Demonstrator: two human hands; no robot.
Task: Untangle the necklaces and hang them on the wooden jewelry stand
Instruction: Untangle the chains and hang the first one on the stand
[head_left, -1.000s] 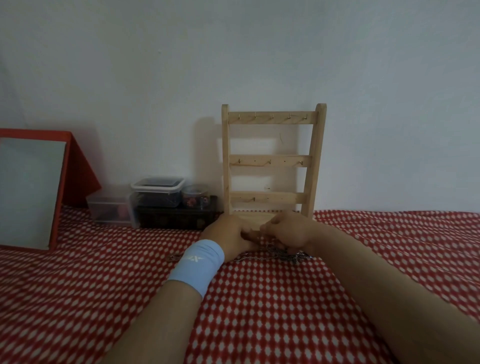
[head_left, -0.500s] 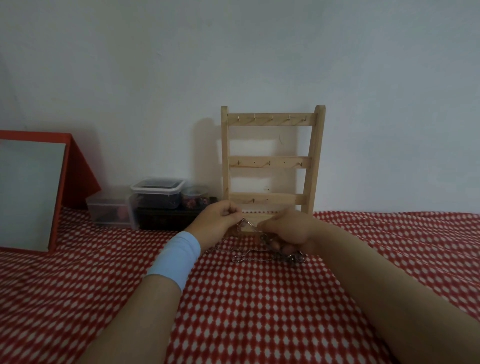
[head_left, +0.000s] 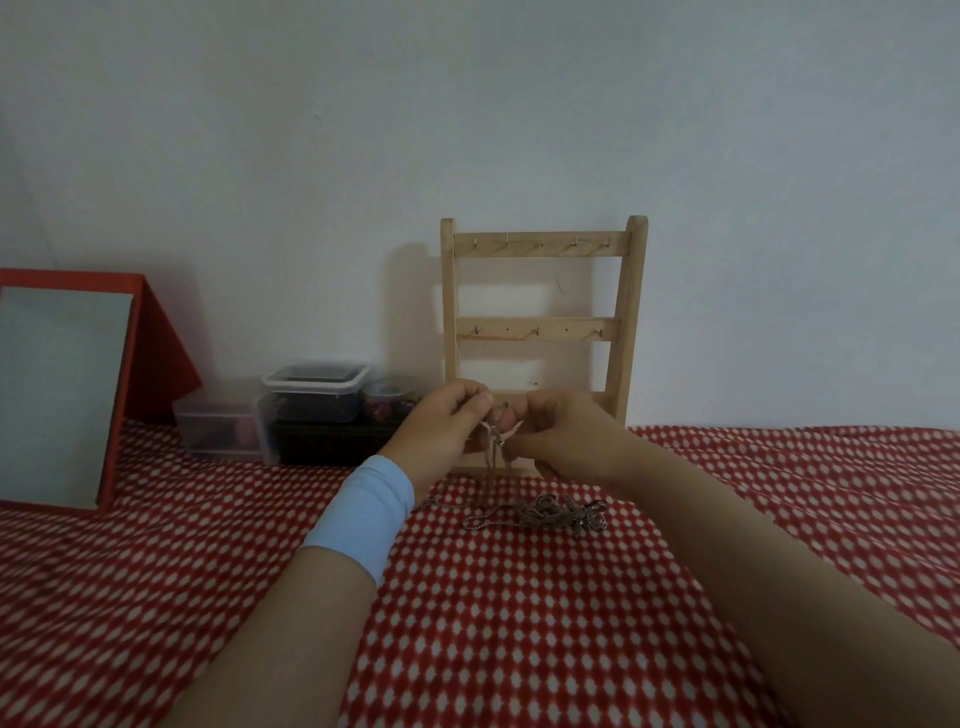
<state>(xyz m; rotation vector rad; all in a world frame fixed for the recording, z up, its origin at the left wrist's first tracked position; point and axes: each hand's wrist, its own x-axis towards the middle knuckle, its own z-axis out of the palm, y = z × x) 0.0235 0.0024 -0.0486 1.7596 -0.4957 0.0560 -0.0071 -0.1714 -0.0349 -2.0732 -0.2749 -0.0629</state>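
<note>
Pinching a strand in curled fingers of left hand and right hand, holding it above the tangle lying on the cloth before the bare stand, probably to work it loose

Jewelry stand foot hidden behind left hand, right hand, necklace strand between them blurred, mirror cropped left.

A red cloth patterned with rows of small white diamonds spreads beneath a tangle of dull silver-grey chain necklaces and a pale wooden jewelry stand with brass-coloured hooks. A light blue wristband circles the left wrist. At left are a red-framed mirror with grey-blue glass, clear plastic boxes and a dark brown box, against a grey-white wall.
</note>
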